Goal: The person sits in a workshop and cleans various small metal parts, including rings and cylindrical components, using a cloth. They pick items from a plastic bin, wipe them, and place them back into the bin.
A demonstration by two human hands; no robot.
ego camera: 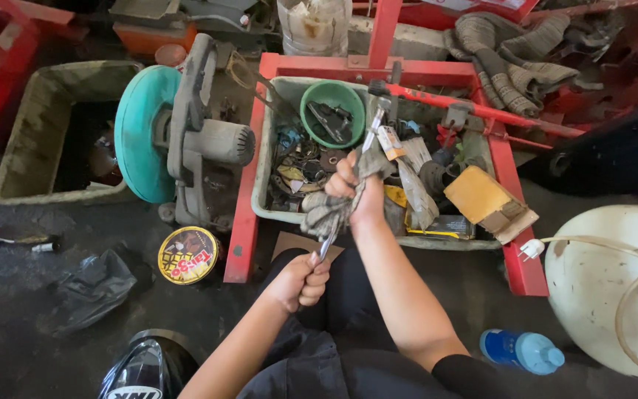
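Note:
My left hand point(300, 281) grips the lower end of a long metal wrench point(375, 122) that slants up and to the right over a dirty tray of parts. My right hand point(352, 188) is closed around a grey rag point(331, 210) wrapped about the middle of the wrench. The upper end of the tool shows above the rag, near a green bowl point(332, 112). Both forearms reach up from the bottom of the view.
The grey tray point(271, 159) sits in a red frame point(244, 222) and holds several small parts. A teal-disc cut-off machine point(179, 133) stands to the left, with a round yellow tin point(187, 256) beside it. A blue bottle point(522, 350), a white tank point(614, 288) and a helmet point(145, 369) lie around.

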